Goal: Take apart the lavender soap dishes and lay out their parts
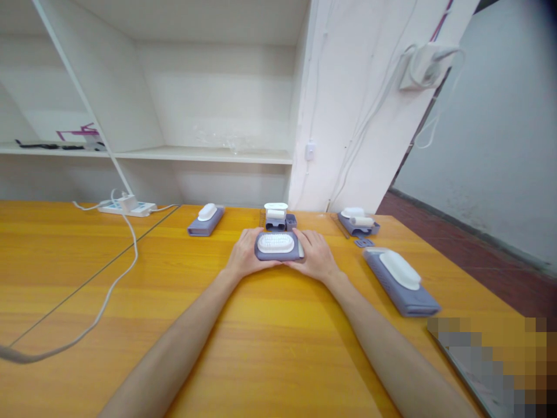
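In the middle of the table, a purple-grey case with a white oval brush [275,244] on top, bristles up, is between my two hands. My left hand [246,253] grips its left end, thumb along the near edge. My right hand [316,253] holds the right end the same way, beside a small pale strip. Just behind it stand a white roller [275,215] and an open purple-grey holder [291,222]. To the right lies a similar purple-grey case with a white oval top [400,270]. Another such case [207,220] lies at the back left.
At the back right are another holder with a white roller [362,222] and a flat purple-grey part [364,242]. A power strip [127,205] sits at the back left, its white cable [114,285] crossing the table. White shelves [204,155] stand behind. The lower right corner is pixelated.
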`<state>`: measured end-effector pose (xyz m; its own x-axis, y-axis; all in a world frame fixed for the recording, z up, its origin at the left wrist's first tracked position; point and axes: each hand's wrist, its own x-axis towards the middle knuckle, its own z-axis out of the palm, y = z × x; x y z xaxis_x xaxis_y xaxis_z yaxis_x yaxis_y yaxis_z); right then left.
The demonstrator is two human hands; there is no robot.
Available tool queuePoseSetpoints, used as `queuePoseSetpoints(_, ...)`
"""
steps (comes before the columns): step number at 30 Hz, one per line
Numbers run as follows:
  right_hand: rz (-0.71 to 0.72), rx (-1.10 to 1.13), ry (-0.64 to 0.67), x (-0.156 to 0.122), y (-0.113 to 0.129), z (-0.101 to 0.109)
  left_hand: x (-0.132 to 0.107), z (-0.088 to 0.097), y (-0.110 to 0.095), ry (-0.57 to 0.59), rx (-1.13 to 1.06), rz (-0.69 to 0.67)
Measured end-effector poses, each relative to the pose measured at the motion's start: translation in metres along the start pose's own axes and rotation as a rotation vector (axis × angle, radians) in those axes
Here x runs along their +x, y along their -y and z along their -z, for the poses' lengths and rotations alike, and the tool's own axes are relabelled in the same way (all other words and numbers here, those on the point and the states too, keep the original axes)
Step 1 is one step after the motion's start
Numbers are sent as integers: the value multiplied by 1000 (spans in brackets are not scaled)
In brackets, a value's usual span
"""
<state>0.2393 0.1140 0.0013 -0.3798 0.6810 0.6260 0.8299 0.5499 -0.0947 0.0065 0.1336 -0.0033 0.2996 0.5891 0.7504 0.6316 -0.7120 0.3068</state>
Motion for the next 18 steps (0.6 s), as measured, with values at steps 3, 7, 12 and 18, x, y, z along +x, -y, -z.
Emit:
queuePoseSetpoints(3,12,-48,24,0,4,4,-1,0,0,10,-26,-3)
queuePoseSetpoints(7,35,-79,29,-1,6,5,-3,0,1,34,-52,5)
queuePoseSetpoints(12,-135,-60,-136,-4,-18,5,-1,0,10,-180,-39,175)
queuePoseSetpoints(18,-132,-41,-98,-5,-19,-1,0,-1,18,-181,-37,173)
